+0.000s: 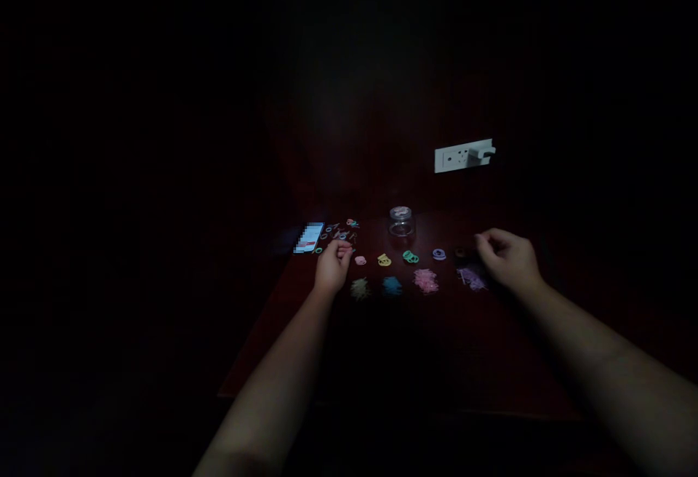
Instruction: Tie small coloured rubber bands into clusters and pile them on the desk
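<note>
My left hand (334,266) is closed beside a mixed scatter of small bands (339,234); what its fingers hold, if anything, is too small to tell. My right hand (508,257) is pinched above the right end of the rows, near a purple pile (472,278). Between the hands lie small groups of pink bands (360,261), yellow bands (384,260), green bands (411,257) and lavender bands (439,254). Closer to me are a pale pile (360,289), a blue pile (392,286) and a pink pile (426,281).
A lidded clear jar (401,224) stands behind the bands on the dark red table (436,368). At the back left lies a lit phone (310,237). A wall socket (463,155) with a white plug is at the right. The surroundings are very dark.
</note>
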{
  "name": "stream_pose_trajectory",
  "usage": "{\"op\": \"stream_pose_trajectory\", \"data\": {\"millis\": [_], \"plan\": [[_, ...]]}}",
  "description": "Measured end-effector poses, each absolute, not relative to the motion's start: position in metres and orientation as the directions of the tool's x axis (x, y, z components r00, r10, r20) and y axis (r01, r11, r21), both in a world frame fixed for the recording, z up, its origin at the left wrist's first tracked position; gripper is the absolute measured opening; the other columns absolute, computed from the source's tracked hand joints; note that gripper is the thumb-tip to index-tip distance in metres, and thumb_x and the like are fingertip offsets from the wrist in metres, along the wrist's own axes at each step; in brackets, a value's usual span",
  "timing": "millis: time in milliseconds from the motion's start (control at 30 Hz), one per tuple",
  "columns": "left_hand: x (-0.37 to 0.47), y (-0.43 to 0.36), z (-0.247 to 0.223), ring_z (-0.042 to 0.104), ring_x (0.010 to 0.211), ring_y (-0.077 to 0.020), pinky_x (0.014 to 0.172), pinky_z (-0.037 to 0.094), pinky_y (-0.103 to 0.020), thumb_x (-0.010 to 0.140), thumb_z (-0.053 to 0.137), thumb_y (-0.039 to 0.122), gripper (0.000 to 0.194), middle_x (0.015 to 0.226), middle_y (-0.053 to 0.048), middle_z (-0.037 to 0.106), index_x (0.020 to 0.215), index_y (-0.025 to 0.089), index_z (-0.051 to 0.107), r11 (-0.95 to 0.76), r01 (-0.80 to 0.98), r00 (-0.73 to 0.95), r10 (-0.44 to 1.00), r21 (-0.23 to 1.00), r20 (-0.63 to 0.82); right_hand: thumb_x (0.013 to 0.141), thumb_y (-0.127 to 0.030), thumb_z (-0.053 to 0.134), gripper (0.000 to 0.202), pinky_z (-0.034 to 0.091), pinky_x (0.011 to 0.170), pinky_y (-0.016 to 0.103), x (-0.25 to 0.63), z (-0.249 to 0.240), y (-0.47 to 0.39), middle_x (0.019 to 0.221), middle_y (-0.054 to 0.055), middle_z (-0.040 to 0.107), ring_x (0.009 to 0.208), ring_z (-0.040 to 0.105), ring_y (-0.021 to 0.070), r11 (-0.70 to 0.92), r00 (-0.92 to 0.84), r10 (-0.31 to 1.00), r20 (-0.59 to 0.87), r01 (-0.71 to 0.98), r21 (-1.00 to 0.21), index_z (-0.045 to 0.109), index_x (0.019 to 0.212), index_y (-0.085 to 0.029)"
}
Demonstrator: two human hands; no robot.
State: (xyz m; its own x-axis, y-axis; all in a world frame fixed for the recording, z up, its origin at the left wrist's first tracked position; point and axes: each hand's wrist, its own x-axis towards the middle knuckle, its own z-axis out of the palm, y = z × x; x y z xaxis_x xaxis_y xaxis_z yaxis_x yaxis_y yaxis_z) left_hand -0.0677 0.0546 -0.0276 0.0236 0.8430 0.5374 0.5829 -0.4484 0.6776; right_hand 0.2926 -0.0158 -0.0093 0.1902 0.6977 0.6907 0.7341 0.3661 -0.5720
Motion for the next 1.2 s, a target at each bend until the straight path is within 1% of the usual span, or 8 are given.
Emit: {"op": "stream_pose_trajectory", "data": {"millis": [100,167,233,333,433,567,1000,1200], "plan": [[-0.049,0.034,-0.019,0.066,0.073,-0.0116,0.069,0.054,-0.024,0.087,0.057,0.02,0.013,0.095,-0.005,0.067,0.1,0.017,0.059,-0.519,0.544,0.037,0.8,0.659,0.599,0.086,-0.029,0.054,0.018,0.037,0.051,0.025,0.254,-0.006,-0.033,0.058,-0.001,0.056,0.05,0.05,0.0123,0.514,-0.018,0.674,0.739,0.73,-0.451,0.059,0.072,-0.019],[-0.033,0.018,-0.014,0.065,0.073,-0.0114,0.071,0.054,-0.025,0.086,0.058,0.018,0.013,0.097,-0.005,0.065,0.099,0.017,0.06,-0.623,0.521,0.052,0.706,0.584,0.707,0.086,-0.026,0.054,0.011,0.04,0.054,0.025,0.223,-0.005,-0.043,0.061,-0.002,0.057,0.052,0.053,0.013,0.604,-0.186,0.678,0.712,0.692,-0.395,0.061,0.09,-0.019],[-0.014,0.001,-0.009,0.064,0.077,-0.0122,0.072,0.053,-0.024,0.086,0.06,0.017,0.011,0.094,-0.005,0.064,0.097,0.018,0.061,-0.7,0.517,0.101,0.622,0.493,0.777,0.086,-0.025,0.054,0.03,0.041,0.056,0.025,0.196,-0.005,-0.049,0.066,-0.002,0.058,0.055,0.055,0.014,0.657,-0.311,0.681,0.663,0.658,-0.367,0.055,0.115,-0.017],[0.01,-0.02,-0.005,0.062,0.088,-0.0145,0.075,0.053,-0.024,0.086,0.059,0.014,0.009,0.096,-0.005,0.063,0.094,0.018,0.062,-0.775,0.492,0.191,0.541,0.397,0.819,0.085,-0.022,0.054,0.037,0.045,0.062,0.028,0.177,-0.006,-0.05,0.075,0.001,0.062,0.065,0.061,0.0175,0.653,-0.307,0.663,0.683,0.683,-0.327,0.051,0.122,-0.016],[0.024,-0.031,-0.005,0.061,0.091,-0.0149,0.074,0.053,-0.024,0.087,0.058,0.014,0.01,0.098,-0.006,0.062,0.096,0.018,0.061,-0.794,0.465,0.157,0.508,0.391,0.847,0.087,-0.022,0.052,0.032,0.047,0.067,0.03,0.179,-0.007,-0.047,0.08,0.005,0.067,0.07,0.064,0.0201,0.605,-0.218,0.659,0.72,0.723,-0.335,0.054,0.119,-0.017],[0.028,-0.036,-0.008,0.062,0.09,-0.0144,0.074,0.052,-0.024,0.087,0.058,0.013,0.01,0.097,-0.006,0.062,0.095,0.018,0.06,-0.809,0.456,0.173,0.49,0.371,0.854,0.091,-0.021,0.048,0.017,0.048,0.074,0.031,0.188,-0.011,-0.046,0.094,0.007,0.071,0.082,0.067,0.0218,0.611,-0.23,0.657,0.718,0.721,-0.328,0.06,0.102,-0.02],[0.023,-0.033,-0.013,0.064,0.093,-0.0175,0.078,0.053,-0.029,0.079,0.059,0.009,0.026,0.101,-0.006,0.067,0.103,0.02,0.058,-0.77,0.479,0.188,0.559,0.421,0.808,0.091,-0.021,0.049,0.013,0.05,0.073,0.032,0.195,-0.016,-0.044,0.09,0.008,0.071,0.081,0.067,0.0224,0.621,-0.204,0.648,0.734,0.7,-0.353,0.061,0.095,-0.02],[0.023,-0.028,-0.017,0.068,0.088,-0.0142,0.076,0.052,-0.027,0.083,0.059,0.012,0.022,0.099,-0.003,0.072,0.103,0.021,0.058,-0.759,0.445,0.206,0.603,0.475,0.771,0.091,-0.021,0.05,0.012,0.049,0.071,0.031,0.195,-0.016,-0.043,0.087,0.006,0.071,0.078,0.066,0.021,0.646,-0.22,0.641,0.735,0.671,-0.363,0.062,0.093,-0.02]]}}
